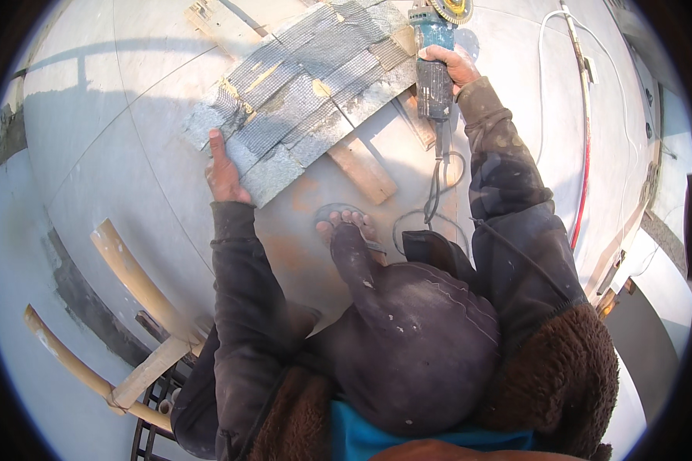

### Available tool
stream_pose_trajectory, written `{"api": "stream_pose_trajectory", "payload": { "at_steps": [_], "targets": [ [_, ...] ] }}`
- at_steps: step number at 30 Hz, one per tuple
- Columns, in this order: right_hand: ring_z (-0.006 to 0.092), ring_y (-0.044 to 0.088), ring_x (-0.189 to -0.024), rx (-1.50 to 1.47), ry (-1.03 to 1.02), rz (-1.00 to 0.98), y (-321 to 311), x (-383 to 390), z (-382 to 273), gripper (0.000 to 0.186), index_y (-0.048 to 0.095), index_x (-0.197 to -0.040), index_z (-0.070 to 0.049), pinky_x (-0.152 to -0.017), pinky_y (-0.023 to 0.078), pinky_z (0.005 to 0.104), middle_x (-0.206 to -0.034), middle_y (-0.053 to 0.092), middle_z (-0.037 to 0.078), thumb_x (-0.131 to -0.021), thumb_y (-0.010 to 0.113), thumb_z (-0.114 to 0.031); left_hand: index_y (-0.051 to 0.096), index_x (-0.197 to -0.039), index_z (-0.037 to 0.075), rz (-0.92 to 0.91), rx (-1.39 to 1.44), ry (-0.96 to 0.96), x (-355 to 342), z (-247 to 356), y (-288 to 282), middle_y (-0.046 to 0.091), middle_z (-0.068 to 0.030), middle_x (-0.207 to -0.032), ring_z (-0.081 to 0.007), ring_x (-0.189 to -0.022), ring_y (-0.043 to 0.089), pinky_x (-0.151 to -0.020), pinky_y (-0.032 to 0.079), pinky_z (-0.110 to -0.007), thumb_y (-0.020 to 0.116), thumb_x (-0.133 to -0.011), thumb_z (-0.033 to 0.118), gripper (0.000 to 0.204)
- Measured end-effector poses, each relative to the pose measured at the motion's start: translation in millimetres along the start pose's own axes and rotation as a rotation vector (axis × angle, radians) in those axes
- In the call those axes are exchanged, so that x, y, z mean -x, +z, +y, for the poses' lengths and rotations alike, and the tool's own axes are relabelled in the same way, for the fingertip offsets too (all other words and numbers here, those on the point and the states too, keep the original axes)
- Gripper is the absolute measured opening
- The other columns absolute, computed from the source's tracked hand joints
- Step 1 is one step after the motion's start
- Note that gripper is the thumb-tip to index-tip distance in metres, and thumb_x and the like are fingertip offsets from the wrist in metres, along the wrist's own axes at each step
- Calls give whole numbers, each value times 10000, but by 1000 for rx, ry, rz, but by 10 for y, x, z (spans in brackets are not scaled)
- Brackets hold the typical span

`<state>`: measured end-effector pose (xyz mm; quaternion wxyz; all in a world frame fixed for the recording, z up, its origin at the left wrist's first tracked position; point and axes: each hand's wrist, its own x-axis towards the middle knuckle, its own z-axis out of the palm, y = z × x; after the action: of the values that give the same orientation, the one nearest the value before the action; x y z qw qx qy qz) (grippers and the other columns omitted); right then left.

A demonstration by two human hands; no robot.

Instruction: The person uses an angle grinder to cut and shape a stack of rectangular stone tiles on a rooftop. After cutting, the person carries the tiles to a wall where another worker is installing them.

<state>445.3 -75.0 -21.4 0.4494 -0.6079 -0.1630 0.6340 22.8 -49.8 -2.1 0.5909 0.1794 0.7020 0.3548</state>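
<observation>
My left hand (224, 173) grips the lower left edge of a panel of grey stone tiles backed with mesh (284, 77), with patches of pale yellow on it. My right hand (452, 67) is closed on a teal and black angle grinder (434, 88), whose disc is up at the top edge of the view, just right of the panel. A dark cord hangs from the grinder in loops near my sandalled foot (346, 223). Wooden boards (361, 170) show beneath the panel.
Pale floor slabs (92, 138) surround me. A wooden ladder-like frame (134, 280) and a dark metal grid lie at the lower left. A long pipe (584, 123), partly red, and a white cable run along the right.
</observation>
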Motion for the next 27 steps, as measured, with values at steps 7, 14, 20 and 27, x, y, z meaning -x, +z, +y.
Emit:
{"api": "stream_pose_trajectory", "payload": {
  "at_steps": [7,14,20,27],
  "targets": [
    [177,643,-603,-128,99,30,-35,34,-13,249,637,-964,-17,-547,586,364,-785,624,69,-798,746,-166,485,-1333,-143,-52,74,-34,-49,-14,-23,620,-215,-1220,-289,-1059,650,-896,548,-408,634,-929,570,833],
    [149,659,-605,-17,-35,-32,-17,-7,-8,146,639,-972,-24,-535,577,314,-784,654,53,-874,678,-125,383,-1449,-85,-110,126,-27,45,-16,-27,535,-221,-1384,-331,-1194,604,-1001,528,-445,563,-980,530,794],
    [147,634,-566,55,-106,16,3,-11,4,181,628,-982,-15,-481,561,321,-764,635,53,-850,692,-120,363,-1465,-96,-20,12,-56,59,67,19,532,-222,-1387,-324,-1176,612,-986,522,-436,594,-948,565,871],
    [180,659,-545,28,-32,39,-39,-1,-59,200,621,-984,-18,-495,613,398,-748,638,71,-851,697,-146,451,-1378,-135,58,17,-7,30,-12,13,577,-223,-1297,-292,-1138,607,-964,506,-402,641,-923,557,850]
  ]
}}
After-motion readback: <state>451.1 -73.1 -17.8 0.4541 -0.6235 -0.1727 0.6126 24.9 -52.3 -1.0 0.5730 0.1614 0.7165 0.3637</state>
